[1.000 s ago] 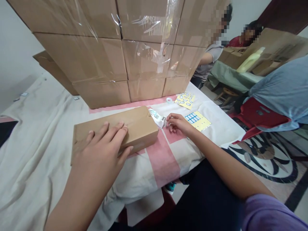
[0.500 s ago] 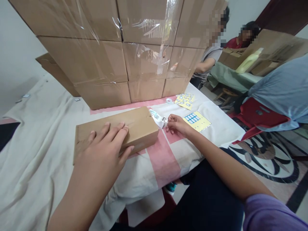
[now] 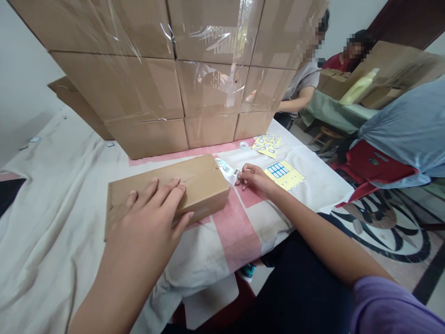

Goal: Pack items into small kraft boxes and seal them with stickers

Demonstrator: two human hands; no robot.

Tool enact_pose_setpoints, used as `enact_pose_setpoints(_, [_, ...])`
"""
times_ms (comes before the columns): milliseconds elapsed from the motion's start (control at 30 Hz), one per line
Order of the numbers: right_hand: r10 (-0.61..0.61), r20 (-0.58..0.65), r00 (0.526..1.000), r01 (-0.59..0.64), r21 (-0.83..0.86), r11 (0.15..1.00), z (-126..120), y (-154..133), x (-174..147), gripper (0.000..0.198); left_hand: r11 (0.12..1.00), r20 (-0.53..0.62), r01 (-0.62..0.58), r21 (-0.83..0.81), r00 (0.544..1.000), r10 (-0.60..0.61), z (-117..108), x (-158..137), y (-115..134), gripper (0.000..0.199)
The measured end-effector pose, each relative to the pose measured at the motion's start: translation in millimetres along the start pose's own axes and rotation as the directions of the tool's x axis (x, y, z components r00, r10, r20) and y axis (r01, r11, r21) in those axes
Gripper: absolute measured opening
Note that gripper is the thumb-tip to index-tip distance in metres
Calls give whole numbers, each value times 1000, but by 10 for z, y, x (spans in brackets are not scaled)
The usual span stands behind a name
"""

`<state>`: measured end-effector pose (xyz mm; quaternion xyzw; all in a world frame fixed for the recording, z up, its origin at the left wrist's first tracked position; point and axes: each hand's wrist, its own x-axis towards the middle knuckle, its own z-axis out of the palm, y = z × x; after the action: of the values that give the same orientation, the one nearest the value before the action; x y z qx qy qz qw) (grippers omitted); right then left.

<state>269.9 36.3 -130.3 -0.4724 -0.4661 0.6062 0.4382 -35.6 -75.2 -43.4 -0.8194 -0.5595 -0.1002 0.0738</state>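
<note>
A closed brown cardboard box point(image 3: 198, 176) lies lengthwise on the cloth-covered table. My left hand point(image 3: 153, 208) rests flat across its top with the fingers spread, the thumb over the near edge. Against the box's right end sits a small white tape dispenser point(image 3: 227, 174), partly hidden by the box. At the dispenser's front end is my right hand point(image 3: 253, 180), its fingers bent and pinched together. Whatever lies between those fingertips is too small to make out. Just right of that hand lies a yellow sheet point(image 3: 285, 174) with blue-edged white stickers.
Behind the box rises a tall stack of cartons point(image 3: 149, 88) in clear film. A second yellow sheet point(image 3: 267, 144) and a tape ring point(image 3: 244, 145) lie near its base. On the right are a red chair point(image 3: 378, 164) and other people at a green-covered table point(image 3: 333, 111).
My right hand has shifted slightly left and its fingers have drawn closer together at the dispenser's front. My left hand and the box look unchanged.
</note>
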Motion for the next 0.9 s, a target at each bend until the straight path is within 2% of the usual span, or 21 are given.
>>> enact_pose_setpoints(233, [-23,60,998,24,-10,1000,-8,41,28,43,1000,-14,-15,19,1000,15,68,-5,-46,41])
enact_pose_setpoints(433, [-64,51,997,71,-145,987,-40,170,70,41,1000,9,-16,25,1000,16,86,24,-55,45])
enact_pose_setpoints(567, [-61,26,998,63,-76,995,-35,194,53,48,1000,13,10,18,1000,-11,120,32,-45,45])
enact_pose_setpoints(733, [-95,36,995,96,-31,995,11,-44,-92,53,999,34,31,-38,999,-30,199,72,-60,47])
enact_pose_setpoints(900, [-164,-13,986,164,16,986,173,-365,-332,49,995,49,68,-68,997,-65,128,65,4,48])
